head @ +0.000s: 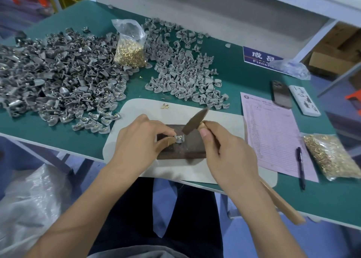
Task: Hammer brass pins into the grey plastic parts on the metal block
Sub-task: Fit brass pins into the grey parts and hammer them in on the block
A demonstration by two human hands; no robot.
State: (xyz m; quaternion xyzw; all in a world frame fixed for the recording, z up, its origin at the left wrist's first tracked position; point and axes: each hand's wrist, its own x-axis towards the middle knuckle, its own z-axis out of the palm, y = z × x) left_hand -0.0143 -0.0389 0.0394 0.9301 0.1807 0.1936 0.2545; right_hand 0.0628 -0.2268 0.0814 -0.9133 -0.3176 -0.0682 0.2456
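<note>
A: Two hands on the metal block (181,148). Grip?
B: Left hand (139,140) pinches grey part (180,139) on block; right hand (224,150) wraps hammer (195,122), head just above part.
A: Edges, containers?
B: Block near surface (234,66) front edge. Upright bag (130,44) holds brass pins; flat bag (332,156) right.

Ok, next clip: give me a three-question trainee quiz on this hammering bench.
1. True or false: the left hand steadies the grey part on the metal block.
2. The right hand grips: A) pen B) hammer C) phone?
3. Fill in: the upright bag of brass pins stands between two ___ of grey parts.

Key: 1 true; 2 B, the hammer; 3 piles.
</note>
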